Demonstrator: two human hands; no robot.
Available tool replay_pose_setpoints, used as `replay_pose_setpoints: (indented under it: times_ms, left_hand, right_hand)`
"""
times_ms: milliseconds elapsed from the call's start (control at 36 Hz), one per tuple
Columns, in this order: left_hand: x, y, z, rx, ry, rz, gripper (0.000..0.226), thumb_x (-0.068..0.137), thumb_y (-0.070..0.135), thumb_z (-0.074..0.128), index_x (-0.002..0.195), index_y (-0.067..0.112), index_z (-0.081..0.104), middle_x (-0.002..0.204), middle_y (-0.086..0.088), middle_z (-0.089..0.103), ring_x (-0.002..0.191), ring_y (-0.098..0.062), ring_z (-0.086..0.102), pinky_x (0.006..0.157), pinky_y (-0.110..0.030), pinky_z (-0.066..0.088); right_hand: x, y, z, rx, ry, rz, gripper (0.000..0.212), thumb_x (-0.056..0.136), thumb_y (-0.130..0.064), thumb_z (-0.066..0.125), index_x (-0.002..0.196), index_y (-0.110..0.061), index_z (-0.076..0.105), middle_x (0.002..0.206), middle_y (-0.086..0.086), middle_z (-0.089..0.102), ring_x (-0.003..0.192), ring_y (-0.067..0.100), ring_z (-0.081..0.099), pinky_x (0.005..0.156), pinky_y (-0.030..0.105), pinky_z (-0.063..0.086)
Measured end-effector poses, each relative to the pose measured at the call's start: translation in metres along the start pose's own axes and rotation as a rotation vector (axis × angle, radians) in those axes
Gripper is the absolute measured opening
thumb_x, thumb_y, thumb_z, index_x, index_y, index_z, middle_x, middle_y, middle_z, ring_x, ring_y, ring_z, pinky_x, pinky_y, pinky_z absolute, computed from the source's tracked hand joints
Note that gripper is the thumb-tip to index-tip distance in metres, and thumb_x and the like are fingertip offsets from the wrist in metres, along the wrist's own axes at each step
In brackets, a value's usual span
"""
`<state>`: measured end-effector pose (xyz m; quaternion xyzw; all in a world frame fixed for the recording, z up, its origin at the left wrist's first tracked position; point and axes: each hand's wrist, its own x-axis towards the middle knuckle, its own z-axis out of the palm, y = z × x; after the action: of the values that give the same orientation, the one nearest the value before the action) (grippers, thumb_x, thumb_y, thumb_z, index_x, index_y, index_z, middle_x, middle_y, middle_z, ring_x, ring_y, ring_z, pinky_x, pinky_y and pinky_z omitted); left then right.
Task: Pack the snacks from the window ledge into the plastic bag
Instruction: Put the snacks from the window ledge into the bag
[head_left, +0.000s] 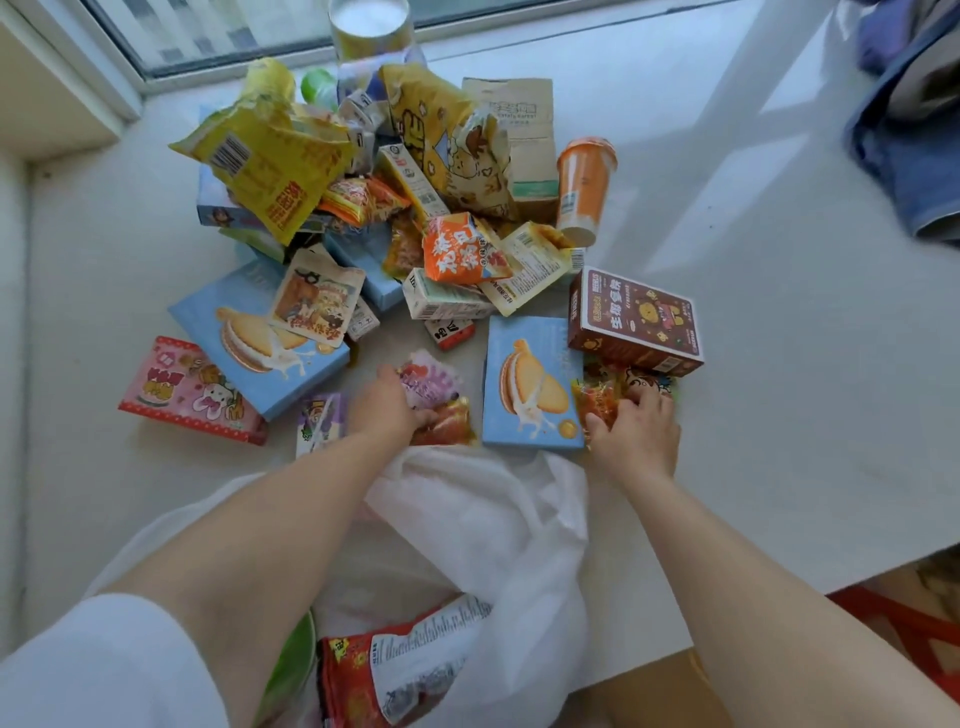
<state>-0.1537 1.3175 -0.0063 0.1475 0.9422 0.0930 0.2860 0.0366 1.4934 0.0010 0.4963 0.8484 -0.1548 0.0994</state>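
White translucent plastic, the plastic bag (498, 525) lies crumpled at the near edge of the window ledge (727, 312), its mouth toward the snacks, with a red printed packet (384, 670) already inside it near the bottom of the view. Both bare hands reach over the bag onto the ledge. The left hand (384, 405) is curled down on a pink-and-orange small packet (436, 400), fingers closing around it just beside the bag's mouth. The right hand (636, 431) is closed on an orange crinkly packet (597, 400) that lies touching the near right corner of a blue biscuit box (530, 384). A brown box (636, 322) sits just behind that hand. Farther left lie a second blue biscuit box (249, 338), a pink box (187, 389) and a small purple carton (322, 421) beside the left wrist. Behind them the rest of the snacks are heaped toward the window: a yellow bag (270, 156), an orange cup (584, 187) tipped against the heap, a paper bag (519, 135) and many small packets. Blue cloth (904, 130) lies at the far right of the ledge.
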Motion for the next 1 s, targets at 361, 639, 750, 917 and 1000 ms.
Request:
replay_pose_setpoints:
  times_ms: [361,639,750,917,1000]
  left_hand:
    - [0.001,0.023,-0.003,-0.242,0.068,-0.161,0.063,0.083,0.036,0.07,0.13,0.009,0.038,0.126,-0.014,0.054,0.116,-0.033,0.051,0.087,-0.039,0.044]
    - [-0.012,0.022,0.007,-0.367,0.06,-0.174,0.058,0.084,0.037,0.068,0.128,0.012,0.041,0.125,-0.01,0.057,0.11,-0.031,0.056,0.085,-0.035,0.045]
    - [-0.021,0.018,0.007,-0.391,0.106,-0.156,0.052,0.084,0.036,0.068,0.122,0.012,0.041,0.118,-0.008,0.059,0.104,-0.029,0.058,0.085,-0.037,0.048]
    - [-0.043,0.013,0.001,-0.532,0.259,-0.055,0.045,0.085,0.034,0.067,0.119,0.016,0.042,0.106,0.002,0.06,0.095,-0.02,0.06,0.082,-0.038,0.052]
    - [-0.054,0.016,-0.012,-0.652,0.324,-0.03,0.046,0.086,0.032,0.066,0.121,0.015,0.041,0.103,0.005,0.058,0.096,-0.017,0.06,0.079,-0.033,0.049]
  right_hand:
    - [0.04,0.01,-0.005,0.159,-0.136,0.116,0.091,0.071,-0.042,0.075,0.144,-0.023,0.024,0.148,0.01,0.019,0.137,0.03,0.017,0.107,0.046,0.032]
    - [0.031,-0.007,0.003,0.26,-0.051,0.22,0.061,0.075,-0.02,0.071,0.129,-0.021,0.041,0.133,0.014,0.029,0.117,0.038,0.032,0.092,0.04,0.042]
    - [0.023,-0.004,0.006,0.329,0.028,0.225,0.052,0.078,-0.012,0.066,0.125,-0.022,0.045,0.13,0.015,0.033,0.113,0.038,0.036,0.09,0.038,0.041]
    - [0.004,0.002,-0.001,0.494,0.107,0.322,0.042,0.078,-0.006,0.063,0.116,-0.018,0.049,0.126,0.014,0.037,0.112,0.037,0.04,0.09,0.037,0.04]
    - [-0.014,-0.001,-0.007,0.585,0.166,0.295,0.042,0.076,-0.006,0.065,0.114,-0.016,0.049,0.124,0.015,0.039,0.109,0.037,0.044,0.09,0.035,0.041]
